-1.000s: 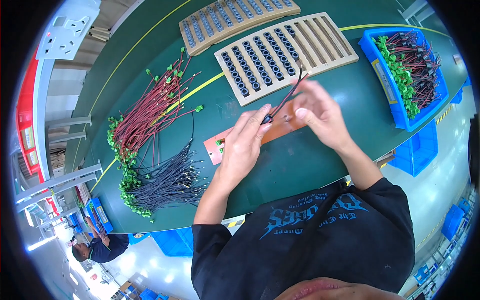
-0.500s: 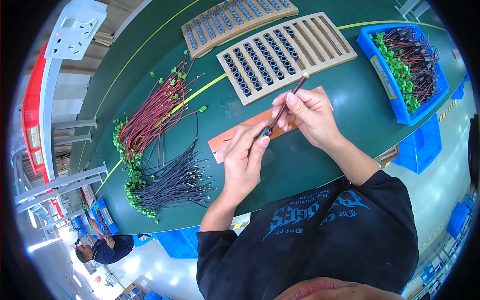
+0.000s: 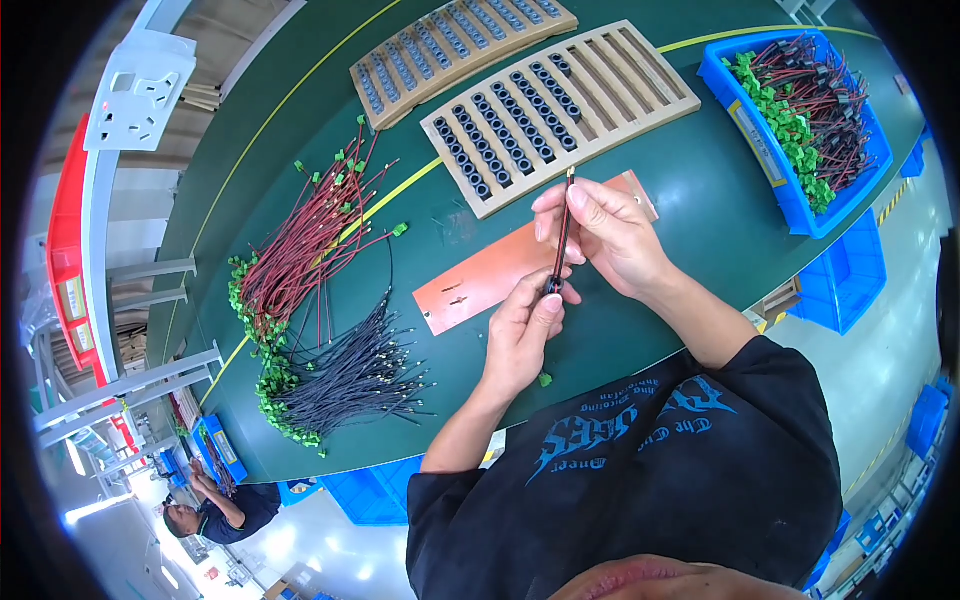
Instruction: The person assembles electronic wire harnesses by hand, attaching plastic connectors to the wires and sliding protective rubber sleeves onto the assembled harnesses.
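Observation:
A short pair of red and black wires (image 3: 563, 235) stands nearly upright between my hands, with bare metal tips at its upper end. At its lower end sits a small black connector housing (image 3: 553, 285), gripped between the thumb and fingers of my left hand (image 3: 518, 340). My right hand (image 3: 625, 238) is curled beside the wires, its thumb and fingers closed around their upper part. Below my hands lies an orange-pink flat strip (image 3: 480, 283) with small slots. Just beyond them is a wooden rack (image 3: 600, 135), its left columns filled with black ring-shaped parts (image 3: 520, 160).
Red wires (image 3: 300, 230) and black wires (image 3: 350, 375) with green connectors lie bundled at left. A second rack (image 3: 440, 90) holds clear parts at the back. A blue bin (image 3: 795, 215) of finished-looking wire pairs stands right. A co-worker (image 3: 225, 515) sits far left.
My left hand has moved right and slightly down with the black connector housing. The wire pair has turned from slanted to nearly upright, and its tips have shifted left. The whole view has shifted slightly.

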### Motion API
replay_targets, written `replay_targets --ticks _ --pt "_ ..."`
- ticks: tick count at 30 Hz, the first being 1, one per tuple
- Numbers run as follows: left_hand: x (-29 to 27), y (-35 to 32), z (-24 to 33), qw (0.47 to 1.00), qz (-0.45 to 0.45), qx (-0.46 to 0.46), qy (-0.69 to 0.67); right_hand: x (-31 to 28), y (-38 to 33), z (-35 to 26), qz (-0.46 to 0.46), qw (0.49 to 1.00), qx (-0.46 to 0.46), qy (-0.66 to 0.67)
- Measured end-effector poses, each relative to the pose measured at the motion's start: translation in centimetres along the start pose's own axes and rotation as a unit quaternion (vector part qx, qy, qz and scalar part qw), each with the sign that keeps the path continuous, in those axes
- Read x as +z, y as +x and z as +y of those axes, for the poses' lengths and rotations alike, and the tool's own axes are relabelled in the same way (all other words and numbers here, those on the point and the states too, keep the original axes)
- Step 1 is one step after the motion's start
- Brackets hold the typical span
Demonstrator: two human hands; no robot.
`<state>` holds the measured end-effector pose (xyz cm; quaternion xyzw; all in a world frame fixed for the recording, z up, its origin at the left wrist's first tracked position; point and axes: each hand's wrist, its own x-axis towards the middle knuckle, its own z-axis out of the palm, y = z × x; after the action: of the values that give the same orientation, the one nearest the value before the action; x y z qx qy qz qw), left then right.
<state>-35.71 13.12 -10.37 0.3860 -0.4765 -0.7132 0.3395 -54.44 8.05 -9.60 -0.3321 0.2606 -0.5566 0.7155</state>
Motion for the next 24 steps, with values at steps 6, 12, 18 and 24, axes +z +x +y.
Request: replay_targets --ticks 6,12,18,24 --pt "0.7 0.4 -0.4 0.999 0.019 0.027 -0.023 0.3 0.3 -0.4 0.046 0.999 -0.009 0.009" --pt "1.2 0.6 -0.7 0.996 0.065 0.056 -0.024 0.3 0.4 -0.3 0.098 0.993 -0.028 -0.054" --pt "1.0 0.8 -1.1 0.991 0.089 0.085 -0.055 0.4 0.6 0.0 0.141 0.989 -0.026 -0.044" --pt "1.3 0.7 -1.1 0.996 0.068 0.056 -0.025 0.6 0.6 -0.1 0.052 0.998 -0.009 -0.043"
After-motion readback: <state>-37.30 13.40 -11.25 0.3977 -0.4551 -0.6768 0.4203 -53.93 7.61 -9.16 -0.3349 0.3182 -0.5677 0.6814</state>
